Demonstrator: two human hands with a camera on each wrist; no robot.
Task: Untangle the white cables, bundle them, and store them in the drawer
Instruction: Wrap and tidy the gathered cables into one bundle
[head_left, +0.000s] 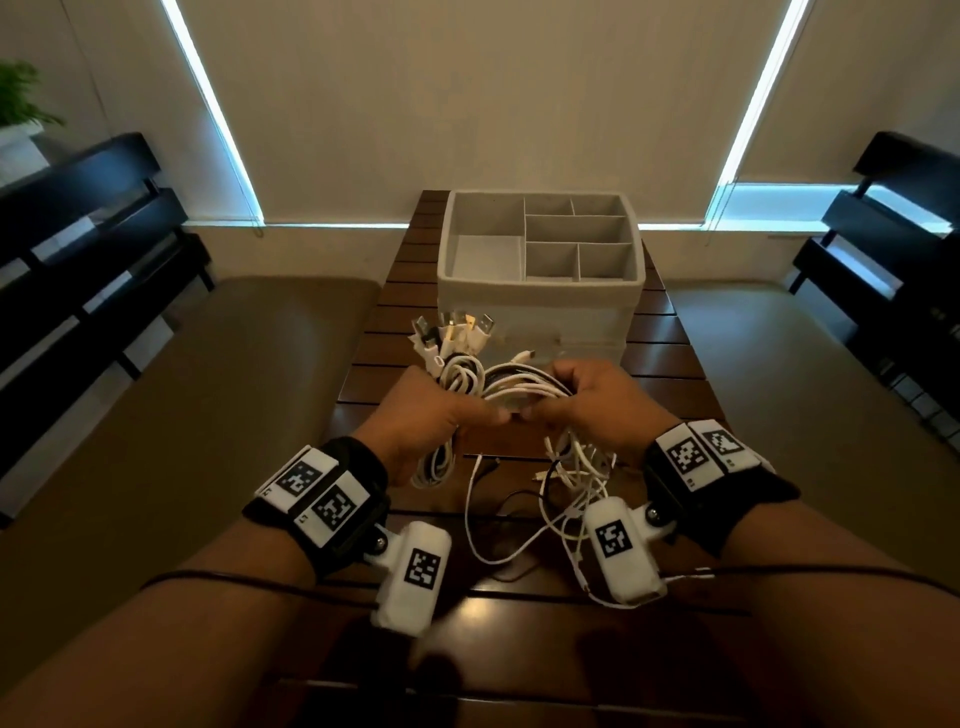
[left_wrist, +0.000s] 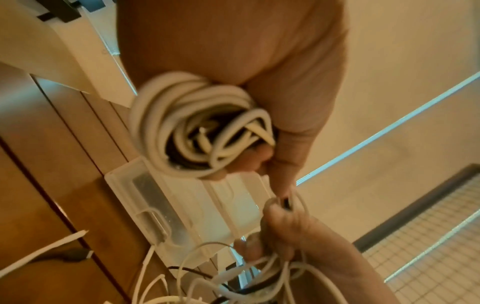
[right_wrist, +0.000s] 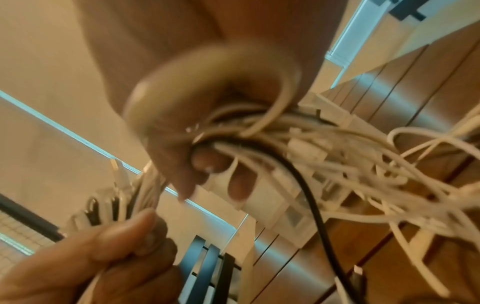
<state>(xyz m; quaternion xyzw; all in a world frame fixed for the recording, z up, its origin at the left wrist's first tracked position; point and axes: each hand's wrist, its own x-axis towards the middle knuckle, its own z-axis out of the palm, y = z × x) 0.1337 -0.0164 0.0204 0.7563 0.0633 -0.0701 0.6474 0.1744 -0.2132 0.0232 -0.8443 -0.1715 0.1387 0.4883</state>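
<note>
The white cables (head_left: 511, 387) form one thick, messy bundle held in the air over the wooden table (head_left: 670, 364), just in front of the grey organizer box (head_left: 540, 291). The left hand (head_left: 431, 415) has its fingers curled round the looped end, with a fan of plugs (head_left: 457, 327) sticking up above it. The right hand (head_left: 602, 402) grips the other side of the same bundle, thumb meeting the left thumb in the middle; loose strands hang from it and trail onto the table.

The left wrist view shows what the head view hides: tight coils (left_wrist: 187, 127) tucked inside the left palm, and a clear plastic drawer unit (left_wrist: 192, 207) under the box. The right wrist view, blurred, shows a black cable (right_wrist: 309, 191) running among the white ones through the right fingers (right_wrist: 207, 162).

Dark benches (head_left: 88, 228) flank the room on both sides, and tan cushions (head_left: 218, 395) lie either side of the table.
</note>
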